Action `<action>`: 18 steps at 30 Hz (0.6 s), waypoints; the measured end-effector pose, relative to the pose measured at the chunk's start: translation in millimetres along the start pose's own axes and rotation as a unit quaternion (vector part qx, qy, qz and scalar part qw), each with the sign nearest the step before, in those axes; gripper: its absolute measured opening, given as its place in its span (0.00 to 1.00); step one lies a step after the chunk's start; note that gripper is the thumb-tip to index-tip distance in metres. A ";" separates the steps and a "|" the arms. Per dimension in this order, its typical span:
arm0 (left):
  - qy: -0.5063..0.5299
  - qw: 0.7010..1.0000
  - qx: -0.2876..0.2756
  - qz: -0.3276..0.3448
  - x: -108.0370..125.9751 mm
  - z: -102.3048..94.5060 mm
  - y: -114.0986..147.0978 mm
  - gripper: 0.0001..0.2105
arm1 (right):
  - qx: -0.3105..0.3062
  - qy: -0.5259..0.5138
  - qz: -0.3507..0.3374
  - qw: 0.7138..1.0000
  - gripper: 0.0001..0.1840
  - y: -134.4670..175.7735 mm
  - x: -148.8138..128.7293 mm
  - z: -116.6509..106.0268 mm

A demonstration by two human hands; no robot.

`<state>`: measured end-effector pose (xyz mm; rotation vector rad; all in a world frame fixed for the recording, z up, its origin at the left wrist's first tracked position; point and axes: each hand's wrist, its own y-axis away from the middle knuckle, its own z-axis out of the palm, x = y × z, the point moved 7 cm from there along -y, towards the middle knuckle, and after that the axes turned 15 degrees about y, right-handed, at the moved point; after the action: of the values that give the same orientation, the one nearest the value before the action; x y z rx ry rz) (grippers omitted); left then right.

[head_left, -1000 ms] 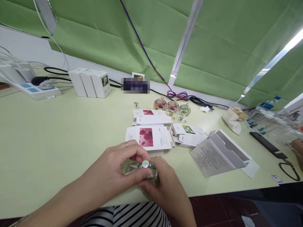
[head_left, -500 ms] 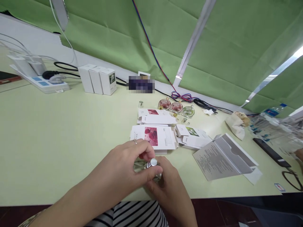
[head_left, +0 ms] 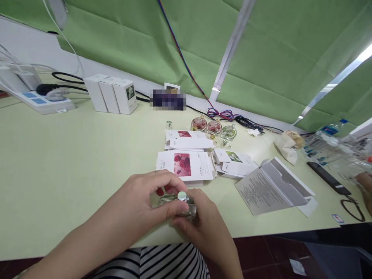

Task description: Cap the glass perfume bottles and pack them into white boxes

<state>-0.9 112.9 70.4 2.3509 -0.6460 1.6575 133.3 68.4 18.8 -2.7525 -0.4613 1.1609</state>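
A clear glass perfume bottle with a silver top is between my hands, close to the front edge of the table. My right hand wraps round the glass body from the right and hides much of it. From the left, my left hand curls over the bottle, its thumb against the silver top and its fingers bent behind it. Just beyond my hands lies a flattened white carton with a rose picture. A second rose carton and a carton with a green picture lie near it.
Three round perfume bottles stand farther back, with loose caps around. White boxes and a power strip are at back left. On the right are an opened grey carton, a phone and another person's hand.
The view has shifted slightly to the right. The silver top sits more upright, and its ringed neck no longer shows. Another person's hand shows more at the right edge.
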 end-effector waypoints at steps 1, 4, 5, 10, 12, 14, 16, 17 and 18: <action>-0.003 1.000 -0.005 0.000 0.0 0.0 0.4 0.06 | 0.001 -0.003 -0.003 1.000 0.13 -0.1 -0.3 -0.2; -0.020 1.000 -0.022 -0.003 0.4 0.0 0.6 0.06 | 0.004 -0.002 -0.008 1.000 0.13 -0.4 -0.9 -0.5; -0.027 0.999 -0.025 -0.002 1.0 -0.3 0.2 0.06 | 0.005 -0.001 -0.009 1.000 0.13 -0.5 -1.1 -0.6; -0.049 0.998 -0.046 -0.006 6.1 -0.4 -3.2 0.07 | 0.005 0.008 -0.011 1.000 0.13 -0.7 -2.0 -1.0; -0.051 0.997 -0.058 -0.014 7.6 0.4 -4.4 0.07 | 0.003 0.013 -0.012 1.000 0.13 -0.6 -2.5 -1.3; -0.053 0.997 -0.062 -0.007 9.8 0.3 -5.4 0.07 | -0.001 0.020 -0.011 1.000 0.12 -0.6 -2.6 -1.2; -0.055 0.997 -0.055 0.009 12.0 -0.8 -6.1 0.07 | -0.005 0.026 -0.009 1.000 0.12 -0.8 -2.3 -0.7; -0.055 0.997 -0.051 0.015 12.7 -1.3 -6.4 0.06 | -0.007 0.028 -0.009 1.000 0.12 -1.0 -2.2 -0.5; -0.054 0.997 -0.047 0.020 13.2 -1.8 -6.6 0.06 | -0.009 0.029 -0.010 0.999 0.12 -1.1 -2.2 -0.3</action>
<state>4.2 116.2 83.9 2.3880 -0.7780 1.4876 131.7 68.7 20.8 -2.7825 -0.4934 1.0755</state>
